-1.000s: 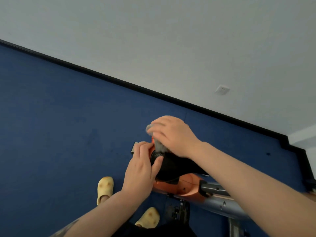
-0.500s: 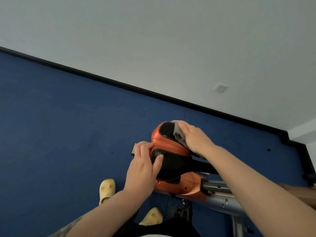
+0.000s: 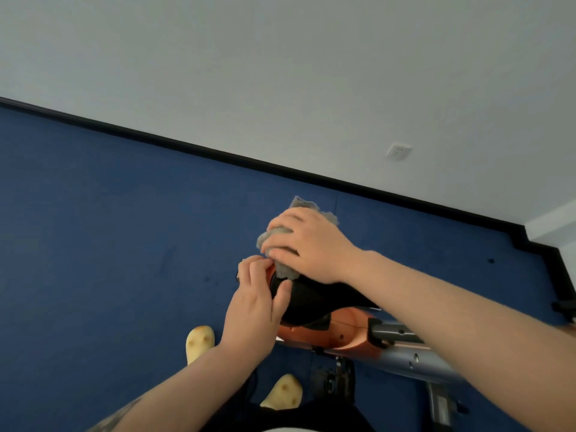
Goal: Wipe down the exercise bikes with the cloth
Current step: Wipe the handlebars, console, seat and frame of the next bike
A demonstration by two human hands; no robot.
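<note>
The exercise bike's orange and black top part (image 3: pixel 314 302) sits in the lower middle, above an orange housing (image 3: pixel 339 335) and a grey frame tube (image 3: pixel 414 360). My right hand (image 3: pixel 308 244) presses a crumpled grey cloth (image 3: pixel 285 268) onto the far left end of that top part and hides most of it. My left hand (image 3: pixel 254 307) grips the near left edge of the same part, thumb on the black surface, fingers curled around the end.
Blue carpet (image 3: pixel 109 244) covers the floor up to a black skirting board (image 3: pixel 218 154) and a white wall with a socket (image 3: pixel 398 151). My two yellow clogs (image 3: pixel 199 341) stand below. A black pedal (image 3: pixel 336 378) hangs under the frame.
My right hand has slid the cloth back from the right side to the left end of the top part, covering its orange tip. The left hand has stayed in its grip.
</note>
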